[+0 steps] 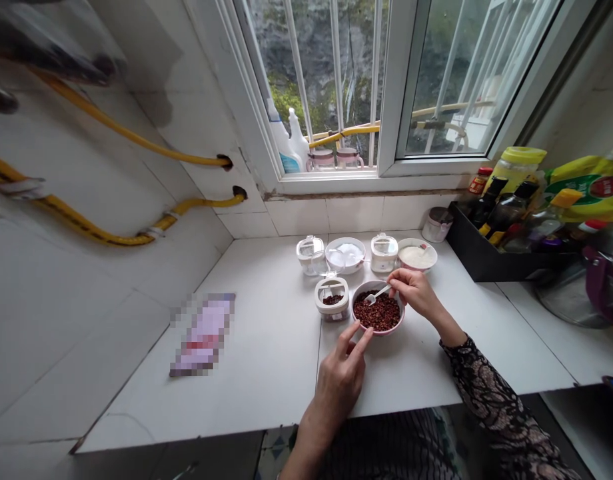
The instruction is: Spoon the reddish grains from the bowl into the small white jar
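Observation:
A small white spoon (379,293) is pinched in my right hand (411,291), its tip in the reddish-brown peppercorn-like spice (379,315) filling a bowl (401,325). My left hand (340,373) has its index and middle fingers stretched out, the tips at the bowl's near rim; nothing is in it. Just left of the bowl stands a clear spice jar (332,308) with its lid raised and some of the same spice inside. Behind are two more clear jars (310,257), a bowl of white powder or grains (347,255) and a bowl of off-white grains (416,255).
A black box (476,257) of bottles stands at the right, with a metal pot (566,300) near it. A blurred purple packet (209,333) lies on the left of the white counter (266,373). Spray bottles (291,147) stand on the window sill.

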Demonstrator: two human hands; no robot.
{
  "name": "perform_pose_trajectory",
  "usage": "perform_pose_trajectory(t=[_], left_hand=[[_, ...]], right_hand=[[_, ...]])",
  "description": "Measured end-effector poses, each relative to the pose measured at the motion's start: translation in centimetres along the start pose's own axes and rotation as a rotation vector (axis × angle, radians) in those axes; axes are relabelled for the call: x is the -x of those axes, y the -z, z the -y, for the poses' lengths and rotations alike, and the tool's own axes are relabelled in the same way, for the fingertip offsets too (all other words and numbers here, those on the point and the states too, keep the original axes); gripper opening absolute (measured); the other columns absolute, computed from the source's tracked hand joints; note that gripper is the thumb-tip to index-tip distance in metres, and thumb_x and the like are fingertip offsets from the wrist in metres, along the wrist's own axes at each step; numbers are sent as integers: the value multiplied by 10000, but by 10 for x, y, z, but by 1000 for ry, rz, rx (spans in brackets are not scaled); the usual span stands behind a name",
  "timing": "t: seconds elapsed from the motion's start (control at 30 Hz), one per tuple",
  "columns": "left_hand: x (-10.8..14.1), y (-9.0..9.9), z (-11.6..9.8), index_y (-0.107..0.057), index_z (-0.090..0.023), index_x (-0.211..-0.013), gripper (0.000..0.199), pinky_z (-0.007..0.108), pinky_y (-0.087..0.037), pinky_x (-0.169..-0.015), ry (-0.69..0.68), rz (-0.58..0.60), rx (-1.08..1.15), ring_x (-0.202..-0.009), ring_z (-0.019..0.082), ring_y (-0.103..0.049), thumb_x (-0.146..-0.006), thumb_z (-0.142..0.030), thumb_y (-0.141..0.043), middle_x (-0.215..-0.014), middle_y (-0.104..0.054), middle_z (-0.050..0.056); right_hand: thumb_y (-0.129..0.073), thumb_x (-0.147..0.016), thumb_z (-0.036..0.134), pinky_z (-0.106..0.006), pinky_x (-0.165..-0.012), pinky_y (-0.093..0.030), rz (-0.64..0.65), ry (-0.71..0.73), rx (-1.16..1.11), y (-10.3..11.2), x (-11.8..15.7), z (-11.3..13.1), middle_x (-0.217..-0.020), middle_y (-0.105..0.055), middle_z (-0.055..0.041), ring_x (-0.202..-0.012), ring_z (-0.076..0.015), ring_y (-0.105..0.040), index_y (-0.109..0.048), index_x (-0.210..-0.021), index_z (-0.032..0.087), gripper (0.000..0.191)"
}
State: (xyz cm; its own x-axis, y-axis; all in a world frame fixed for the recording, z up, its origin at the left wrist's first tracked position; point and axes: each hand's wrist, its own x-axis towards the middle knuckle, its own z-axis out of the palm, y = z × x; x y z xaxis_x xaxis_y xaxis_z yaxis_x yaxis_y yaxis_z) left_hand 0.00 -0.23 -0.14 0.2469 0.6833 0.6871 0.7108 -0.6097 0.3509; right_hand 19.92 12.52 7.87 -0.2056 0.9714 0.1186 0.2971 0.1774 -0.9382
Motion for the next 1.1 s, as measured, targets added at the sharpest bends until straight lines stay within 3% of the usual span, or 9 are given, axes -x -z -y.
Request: perform_pose_trajectory(t=[0.33, 0.53, 0.83, 0.97, 1.1], left_hand=[[0, 0, 0, -458, -250, -1471, 602, 251, -605, -799, 4, 3, -8, -895, 129, -686, -925, 2, -414, -1359, -558, 146], [-1, 1, 0, -465, -244, -1469, 605, 236, -597, -802, -3, -8, -12, -897, 124, -682, -920, 7, -414, -1359, -561, 140], [-1, 0, 0, -471, -228, -1461, 610, 246, -603, -804, -11, -11, -16, -869, 123, -685, -908, 22, -411, -1351, -566, 151], [0, -1, 1, -455, -235, -1476, 631, 248, -607, -802, -5, -9, -18, -875, 130, -692, -901, 19, -412, -1357, -569, 147], [-1, 0, 1, -395, -252, -1520, 667, 255, -611, -796, -16, 3, -22, -878, 135, -698, -905, 8, -404, -1365, -570, 149]], right_hand=[[-630, -704, 343, -216, -333, -336, -89, -15, -142, 4, 0, 6, -518, -660, 7, -327, -86, -439, -640, -707, 172, 171], [-623, -697, 330, -207, -334, -335, -67, -27, -143, 1, -1, 5, -508, -647, 15, -328, -81, -436, -643, -698, 174, 157], [-726, -655, 384, -213, -339, -364, -20, -107, -358, -3, -1, 7, -541, -676, -11, -332, -88, -466, -640, -714, 166, 241], [-726, -724, 448, -222, -379, -416, -31, -14, -393, -25, 3, 13, -610, -706, -18, -363, -96, -506, -628, -800, 180, 296], [-579, -906, 397, -263, -458, -502, -115, 217, -198, -51, 13, 16, -744, -742, -32, -433, -128, -574, -636, -930, 208, 200]])
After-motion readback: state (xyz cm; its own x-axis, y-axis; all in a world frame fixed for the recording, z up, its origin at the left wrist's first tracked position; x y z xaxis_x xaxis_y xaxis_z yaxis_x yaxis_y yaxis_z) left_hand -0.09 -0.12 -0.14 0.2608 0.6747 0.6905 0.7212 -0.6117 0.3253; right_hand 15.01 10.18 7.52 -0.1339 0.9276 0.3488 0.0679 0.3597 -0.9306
